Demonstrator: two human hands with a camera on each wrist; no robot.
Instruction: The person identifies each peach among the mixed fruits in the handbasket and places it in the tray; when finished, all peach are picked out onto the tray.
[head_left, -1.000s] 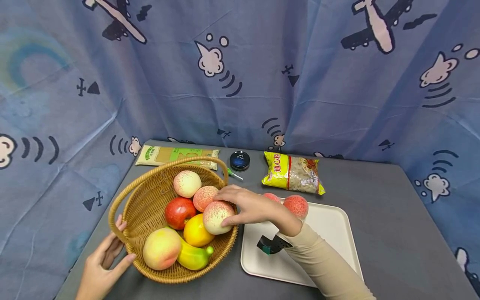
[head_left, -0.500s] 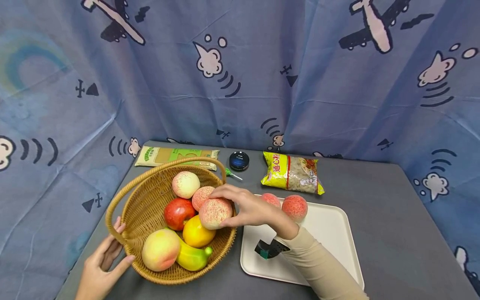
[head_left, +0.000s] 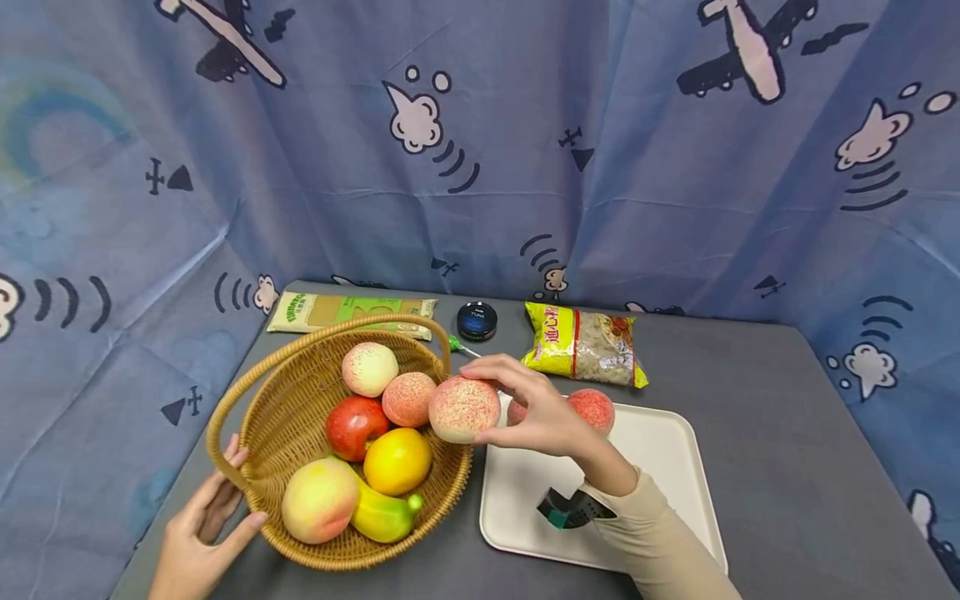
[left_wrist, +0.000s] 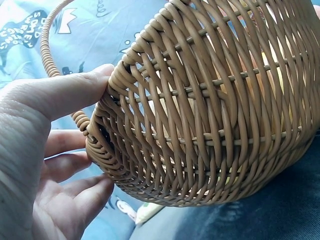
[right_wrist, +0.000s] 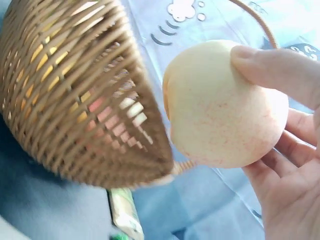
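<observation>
At the centre of the frame the right hand (head_left: pixel 536 412) grasps a speckled peach (head_left: pixel 463 410) between thumb and fingers, by the right edge of the wicker basket (head_left: pixel 273 425). It is probably light, firm and slightly slick, best taken round its widest part. At lower left the left hand (head_left: pixel 197 525) holds the basket's rim; inside lie a pale peach (head_left: pixel 370 369), a pink peach (head_left: pixel 408 400), a red apple (head_left: pixel 356 427), a yellow fruit (head_left: pixel 399 461), a banana (head_left: pixel 382 514) and a large peach (head_left: pixel 321 500). Right of centre, a white tray (head_left: pixel 660 467) bears two red fruits (head_left: pixel 592 410), one partly hidden
</observation>
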